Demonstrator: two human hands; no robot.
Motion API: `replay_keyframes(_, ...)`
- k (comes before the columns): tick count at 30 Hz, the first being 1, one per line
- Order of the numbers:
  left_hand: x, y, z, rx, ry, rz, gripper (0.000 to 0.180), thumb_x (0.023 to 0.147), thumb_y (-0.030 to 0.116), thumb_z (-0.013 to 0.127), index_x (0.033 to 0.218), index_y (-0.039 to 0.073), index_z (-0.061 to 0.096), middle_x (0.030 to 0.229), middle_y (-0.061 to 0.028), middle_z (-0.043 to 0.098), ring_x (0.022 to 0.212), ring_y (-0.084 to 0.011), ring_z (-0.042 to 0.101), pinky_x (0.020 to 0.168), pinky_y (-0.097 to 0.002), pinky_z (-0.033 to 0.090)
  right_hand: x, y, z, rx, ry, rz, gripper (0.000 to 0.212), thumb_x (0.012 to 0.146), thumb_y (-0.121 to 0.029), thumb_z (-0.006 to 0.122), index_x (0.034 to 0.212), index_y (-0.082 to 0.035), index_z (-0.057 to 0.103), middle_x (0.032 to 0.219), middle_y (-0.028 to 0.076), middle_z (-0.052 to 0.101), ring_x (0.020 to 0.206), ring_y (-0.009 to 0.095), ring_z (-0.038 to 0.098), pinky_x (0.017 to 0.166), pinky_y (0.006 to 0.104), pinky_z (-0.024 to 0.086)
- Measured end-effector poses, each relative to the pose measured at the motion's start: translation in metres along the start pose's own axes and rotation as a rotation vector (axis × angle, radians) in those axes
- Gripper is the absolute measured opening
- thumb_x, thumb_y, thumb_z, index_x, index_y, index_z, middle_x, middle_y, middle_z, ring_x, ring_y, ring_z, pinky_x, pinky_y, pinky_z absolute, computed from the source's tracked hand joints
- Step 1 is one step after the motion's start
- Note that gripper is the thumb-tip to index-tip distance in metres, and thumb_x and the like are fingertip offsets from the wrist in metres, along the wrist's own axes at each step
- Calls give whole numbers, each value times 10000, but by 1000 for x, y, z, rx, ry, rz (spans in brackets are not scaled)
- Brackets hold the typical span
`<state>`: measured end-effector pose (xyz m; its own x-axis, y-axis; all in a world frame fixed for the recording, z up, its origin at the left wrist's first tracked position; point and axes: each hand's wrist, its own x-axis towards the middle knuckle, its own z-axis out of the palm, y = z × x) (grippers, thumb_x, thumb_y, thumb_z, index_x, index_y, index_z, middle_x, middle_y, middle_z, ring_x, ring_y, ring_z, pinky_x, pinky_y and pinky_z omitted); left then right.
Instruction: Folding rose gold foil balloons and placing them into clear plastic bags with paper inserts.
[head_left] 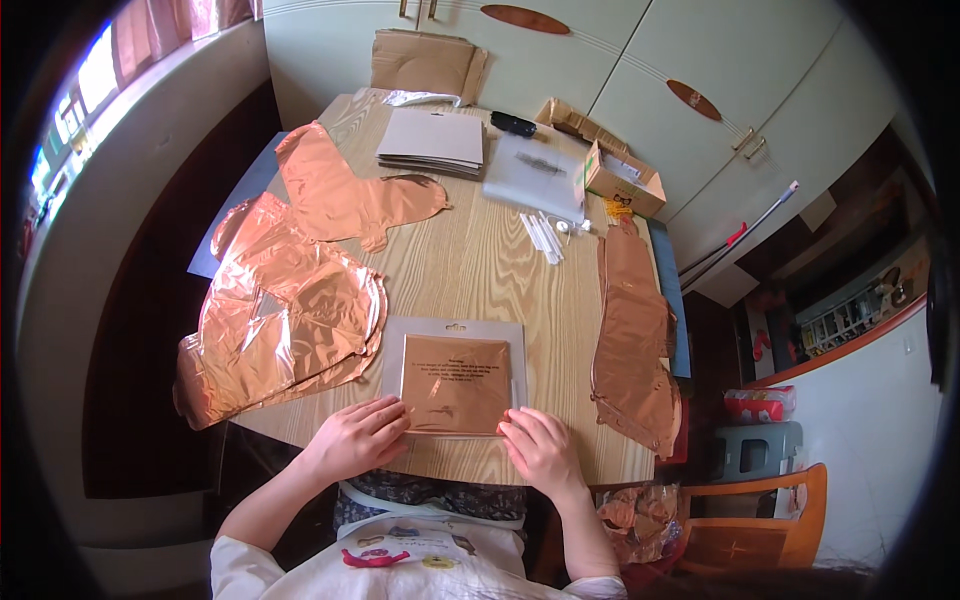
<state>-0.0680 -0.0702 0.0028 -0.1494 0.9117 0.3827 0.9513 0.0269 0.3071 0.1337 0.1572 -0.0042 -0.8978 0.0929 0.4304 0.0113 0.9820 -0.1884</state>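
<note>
While the left hand point(365, 432) rests at 8 o'clock, its fingers bent and lying together against the packet's near corner, the right hand point(540, 450) sits at 4 o'clock, thumb and fingertips drawn together at the other near corner; I cannot tell whether either pinches the film. Between the 2 hands, near the edge of the wood-grained table point(480, 295), the flat packet point(457, 390) lies on a pale grey card point(418, 328). The packet is nearly square, so its long axis is unclear; the card's hang slot point(456, 327) points to 12. Glossy film with dark print covers smooth copper.

Toward 10 o'clock spreads crinkled, mirror-bright foil point(320, 290); between 2 and 3, a long, wavy-edged foil piece point(630, 340) runs away from the person. Toward 11 lies smoother, lobed foil point(330, 190). At 1 o'clock, slim white sticks point(541, 238) precede limp clear plastic point(530, 185); at 12, stacked grey cards point(430, 138), then creased brown cardboard point(422, 65).
</note>
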Motion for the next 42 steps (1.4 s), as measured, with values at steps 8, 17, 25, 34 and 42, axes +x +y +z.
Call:
replay_keyframes(8, -30, -3, -4, -78, -109, -39, 289, 734, 103, 661, 1015, 40, 630, 1190, -112, 609, 1191, -259, 535, 1044, -442, 383, 32, -101, 37, 348, -46, -40, 170, 798, -92, 640, 962, -56, 616, 926, 46, 588, 918, 215, 572, 828, 331, 471)
replay_keyframes(17, -34, -2, -5, -93, -98, -18, 374, 687, 150, 673, 1050, 60, 648, 1219, -109, 596, 1210, -271, 521, 1054, -460, 364, 31, -121, 61, 376, -141, 103, 147, 797, -98, 633, 921, -52, 568, 865, 86, 548, 866, 257, 549, 772, 366, 458)
replay_keyframes(25, -35, -1, -1, -45, -69, -4, 386, 697, 257, 716, 1021, 59, 645, 1218, -110, 596, 1204, -271, 525, 1049, -461, 369, 41, -123, 62, 197, -283, 89, 119, 785, -109, 617, 873, -79, 542, 853, 77, 536, 875, 246, 533, 781, 360, 409)
replay_keyframes(34, -33, 2, 1, 6, -70, 11, 326, 711, 313, 740, 896, 82, 603, 1219, -102, 577, 1211, -281, 510, 1038, -461, 381, -5, -66, 15, 1390, 341, 410, 129, 880, -37, 504, 794, -109, 440, 849, 56, 493, 882, 215, 477, 995, 441, 354)
replay_keyframes(42, -35, 3, 0, 5, -92, 50, 274, 714, 273, 754, 787, 90, 565, 1179, -122, 572, 1194, -303, 516, 1017, -454, 413, -104, 35, -90, 758, 838, 738, 126, 966, -146, 497, 862, -83, 462, 738, 7, 452, 590, 99, 416, 501, 236, 361)
